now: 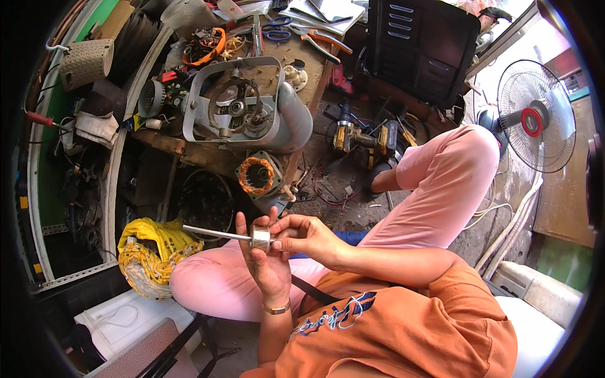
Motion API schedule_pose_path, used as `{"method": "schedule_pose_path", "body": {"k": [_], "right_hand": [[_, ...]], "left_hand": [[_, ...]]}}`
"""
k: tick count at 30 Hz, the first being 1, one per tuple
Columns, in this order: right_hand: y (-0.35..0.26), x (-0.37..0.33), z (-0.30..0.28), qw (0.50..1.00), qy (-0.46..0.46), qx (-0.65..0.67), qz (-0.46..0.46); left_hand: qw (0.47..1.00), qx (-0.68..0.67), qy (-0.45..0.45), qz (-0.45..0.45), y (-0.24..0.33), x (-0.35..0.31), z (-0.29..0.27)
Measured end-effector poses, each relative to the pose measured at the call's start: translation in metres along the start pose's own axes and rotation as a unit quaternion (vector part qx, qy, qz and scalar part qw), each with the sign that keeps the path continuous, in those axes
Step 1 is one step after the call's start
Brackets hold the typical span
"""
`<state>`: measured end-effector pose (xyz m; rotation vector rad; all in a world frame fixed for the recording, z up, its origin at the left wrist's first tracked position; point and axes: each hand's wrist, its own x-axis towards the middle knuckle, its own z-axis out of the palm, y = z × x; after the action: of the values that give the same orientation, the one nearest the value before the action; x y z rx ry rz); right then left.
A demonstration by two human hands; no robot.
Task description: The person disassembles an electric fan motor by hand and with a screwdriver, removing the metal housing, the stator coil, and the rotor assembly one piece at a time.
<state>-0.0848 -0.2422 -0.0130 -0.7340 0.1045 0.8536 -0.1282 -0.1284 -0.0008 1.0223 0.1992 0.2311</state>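
Note:
A motor rotor (260, 238), a short metal cylinder on a long thin shaft, is held above my lap. The fingers of my left hand (268, 261) close round the cylinder, and the shaft points out to the left. My right hand (315, 239) pinches the rotor's short right end between thumb and fingers; the exact contact is partly hidden. Just beyond my hands, a stator with orange-brown copper windings (257, 176) rests at the bench's near corner. Behind it lies a grey motor housing (295, 116) with an open rectangular frame.
Pliers with orange handles (331, 43) and blue-handled scissors (277, 28) lie on the wooden bench (296, 53). A yellow cordless drill (343, 135) and wires are on the floor. A standing fan (535, 120) is at right, a yellow bag (148, 252) at left.

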Motion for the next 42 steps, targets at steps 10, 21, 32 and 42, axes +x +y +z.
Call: {"method": "schedule_pose_path", "body": {"k": [10, 21, 32, 42], "right_hand": [[0.015, 0.002, 0.001, 0.999, 0.009, -0.05, 0.005], [-0.035, 0.005, -0.019, 0.987, -0.073, -0.141, -0.003], [-0.262, 0.055, -0.082, 0.851, 0.137, -0.41, -0.298], [-0.341, 0.225, -0.017, 0.558, 0.034, -0.735, -0.383]], "left_hand": [[1.0, -0.003, 0.002, 0.006, 0.0, -0.002, -0.006], [0.994, -0.102, -0.043, -0.004, 0.04, 0.036, -0.02], [0.963, -0.207, -0.15, 0.086, 0.173, 0.168, -0.037], [0.95, -0.296, -0.041, 0.088, 0.17, 0.221, -0.084]]}}
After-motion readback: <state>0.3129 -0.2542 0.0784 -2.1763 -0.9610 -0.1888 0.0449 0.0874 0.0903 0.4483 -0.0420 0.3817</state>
